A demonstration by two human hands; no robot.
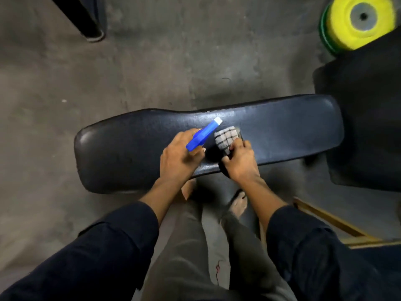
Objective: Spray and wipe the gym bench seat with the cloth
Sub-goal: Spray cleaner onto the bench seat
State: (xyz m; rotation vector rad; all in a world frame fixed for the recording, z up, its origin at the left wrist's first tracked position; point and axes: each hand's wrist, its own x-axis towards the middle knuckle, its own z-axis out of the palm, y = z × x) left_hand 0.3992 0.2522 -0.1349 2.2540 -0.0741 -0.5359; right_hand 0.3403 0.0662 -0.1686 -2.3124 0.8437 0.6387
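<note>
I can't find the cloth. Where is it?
The cloth is in the right hand, mid-frame on the bench seat, just right of the blue sprayer.

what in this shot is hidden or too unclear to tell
- Head view: the body of the blue spray bottle is hidden under the left hand; only its trigger head and white nozzle show.
- Most of the grey checked cloth is covered by the right hand.
- The black padded bench seat: its frame is hidden beneath the pad.
- The yellow weight plate is blurred and cut by the top edge.
</note>
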